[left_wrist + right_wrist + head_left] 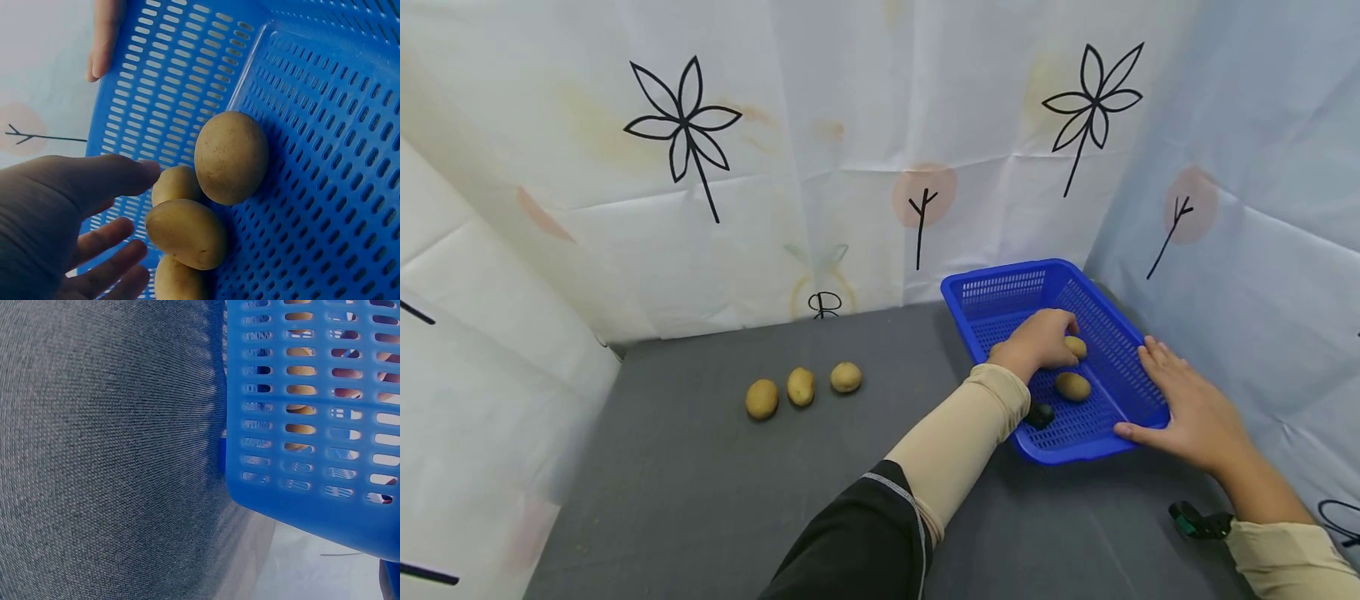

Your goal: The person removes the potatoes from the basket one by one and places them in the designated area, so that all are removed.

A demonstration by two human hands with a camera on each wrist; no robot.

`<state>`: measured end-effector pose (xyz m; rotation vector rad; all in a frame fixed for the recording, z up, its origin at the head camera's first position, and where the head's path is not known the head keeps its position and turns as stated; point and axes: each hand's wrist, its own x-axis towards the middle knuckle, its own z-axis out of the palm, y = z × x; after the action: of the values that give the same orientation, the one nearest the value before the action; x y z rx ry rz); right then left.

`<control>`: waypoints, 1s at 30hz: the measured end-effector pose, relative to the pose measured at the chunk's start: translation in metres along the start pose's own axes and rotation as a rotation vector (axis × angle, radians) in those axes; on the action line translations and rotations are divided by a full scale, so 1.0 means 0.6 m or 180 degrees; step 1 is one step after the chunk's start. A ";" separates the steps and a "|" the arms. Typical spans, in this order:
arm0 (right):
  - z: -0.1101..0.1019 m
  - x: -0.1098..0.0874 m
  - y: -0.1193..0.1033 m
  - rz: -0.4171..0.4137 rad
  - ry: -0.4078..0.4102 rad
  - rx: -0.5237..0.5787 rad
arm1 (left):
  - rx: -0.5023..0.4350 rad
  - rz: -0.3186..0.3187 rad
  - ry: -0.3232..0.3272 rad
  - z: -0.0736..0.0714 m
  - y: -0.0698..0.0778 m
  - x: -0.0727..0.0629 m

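Note:
My left hand (1041,342) reaches down into a blue plastic basket (1052,452) in the head view. In the left wrist view, its thumb and fingers are apart, with the fingertips right beside several potatoes. One potato (186,234) lies nearest the fingers; a larger potato (231,157) leans near the slotted wall. Another potato (1072,387) sits on the basket floor. My right hand (1198,412) rests at the right front corner of the basket, fingers extended along the rim and thumb at the front edge. Only the slotted wall of the basket shows in the right wrist view.
Three potatoes, one of them a round potato (846,377), lie in a row on the grey cloth-covered table (700,500), left of the basket. A white printed curtain (850,150) hangs behind the table and along both sides. Small dark cameras are worn at the wrists.

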<state>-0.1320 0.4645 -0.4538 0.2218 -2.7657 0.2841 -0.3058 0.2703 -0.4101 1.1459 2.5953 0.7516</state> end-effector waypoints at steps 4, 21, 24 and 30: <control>0.000 -0.001 0.000 -0.0017 -0.0013 -0.0015 | 0.0056 0.0015 -0.0002 0.008 -0.004 0.003; 0.001 0.000 -0.001 -0.0051 -0.0006 -0.0033 | 0.0116 -0.0226 -0.0082 0.023 -0.007 -0.002; 0.001 0.000 -0.002 -0.0052 0.0006 -0.0021 | 0.0143 -0.0264 -0.0111 0.025 -0.008 -0.001; 0.001 0.000 -0.001 -0.0022 0.0014 -0.0008 | 0.0357 -0.0181 -0.0156 0.024 -0.010 0.002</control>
<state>-0.1322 0.4635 -0.4544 0.2298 -2.7604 0.2789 -0.3050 0.2731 -0.4257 1.1005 2.6462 0.5657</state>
